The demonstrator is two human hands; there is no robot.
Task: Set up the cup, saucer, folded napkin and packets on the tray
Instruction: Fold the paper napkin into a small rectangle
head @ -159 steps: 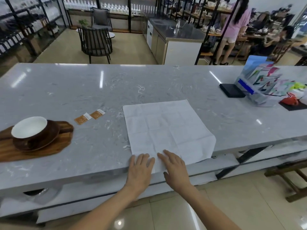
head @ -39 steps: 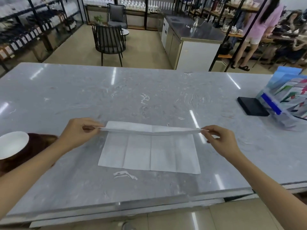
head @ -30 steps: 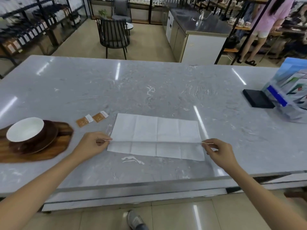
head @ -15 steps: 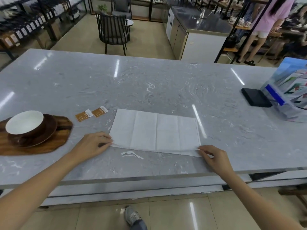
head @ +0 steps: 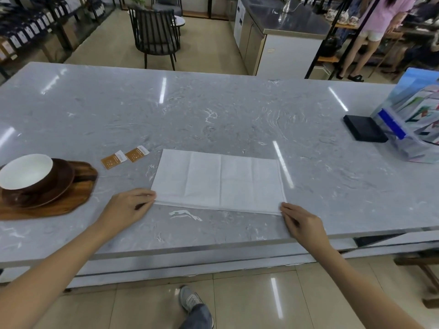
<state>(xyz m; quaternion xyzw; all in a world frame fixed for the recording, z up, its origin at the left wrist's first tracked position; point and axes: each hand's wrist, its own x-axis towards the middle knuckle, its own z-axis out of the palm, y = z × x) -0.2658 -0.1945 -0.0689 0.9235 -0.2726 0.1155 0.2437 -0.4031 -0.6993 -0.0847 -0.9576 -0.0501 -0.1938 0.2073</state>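
Observation:
A white napkin (head: 218, 180) lies folded in half, a wide rectangle on the grey marble counter. My left hand (head: 128, 205) pinches its near left corner and my right hand (head: 300, 222) pinches its near right corner, both low on the counter. To the left, a wooden tray (head: 78, 198) carries a dark brown saucer (head: 60, 186) with a white-lined cup (head: 26, 172) on it. Two orange packets (head: 126, 156) lie on the counter between tray and napkin.
A black box (head: 364, 130) and a clear stand of leaflets (head: 413, 119) sit at the counter's right. The counter's front edge (head: 213, 248) runs just below my hands. A dark chair (head: 155, 34) and a person in pink (head: 377, 24) are beyond the counter.
The open napkin was folded in half: both hands lifted its far edge, drew it toward me and laid it on the near edge. The hands now rest at the near corners.

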